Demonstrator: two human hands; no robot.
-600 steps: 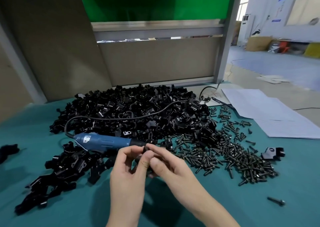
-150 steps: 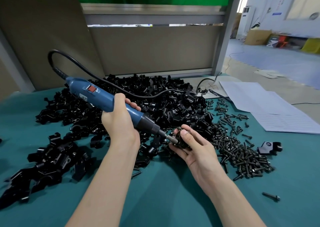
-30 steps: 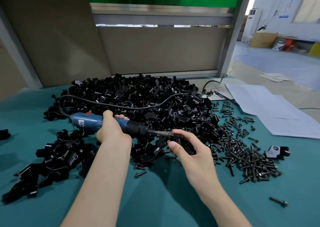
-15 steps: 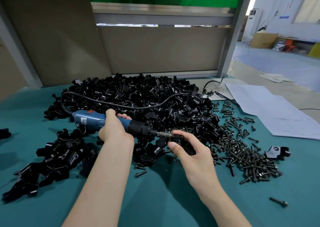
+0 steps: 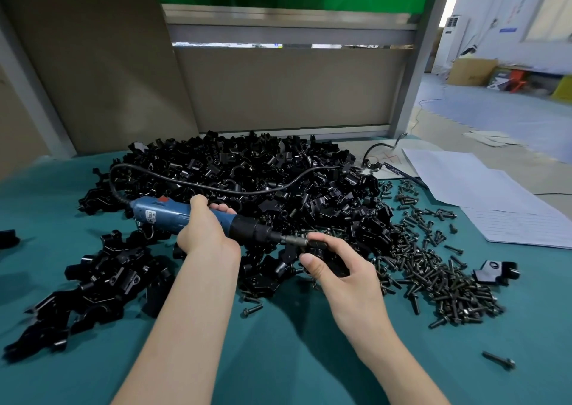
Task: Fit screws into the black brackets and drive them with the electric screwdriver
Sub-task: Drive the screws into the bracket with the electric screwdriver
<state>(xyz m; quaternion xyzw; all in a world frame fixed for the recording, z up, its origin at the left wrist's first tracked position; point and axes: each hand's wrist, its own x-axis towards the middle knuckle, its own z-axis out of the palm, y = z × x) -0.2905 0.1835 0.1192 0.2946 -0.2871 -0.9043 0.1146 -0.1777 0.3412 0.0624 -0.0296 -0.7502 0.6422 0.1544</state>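
Your right hand (image 5: pixel 343 268) pinches a bracket (image 5: pixel 331 262) just above the mat (image 5: pixel 278 358), your left hand (image 5: pixel 207 234) wraps the driver (image 5: pixel 161 214), bit against that bracket, screws (image 5: pixel 433 268) strewn right, bracket heap (image 5: pixel 247 172) behind.

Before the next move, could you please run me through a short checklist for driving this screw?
1. Tool grip: left hand curls round the electric screwdriver: ok.
2. Part grip: right hand holds the black bracket: ok.
3. Contact: bit reaches the black bracket: ok.
4. Alignment: screw straight in its hole: cannot tell, hidden.
5. Slack: cord lies loose over the bracket pile: ok.
6. Supply: loose screws lie beside the right hand: ok.
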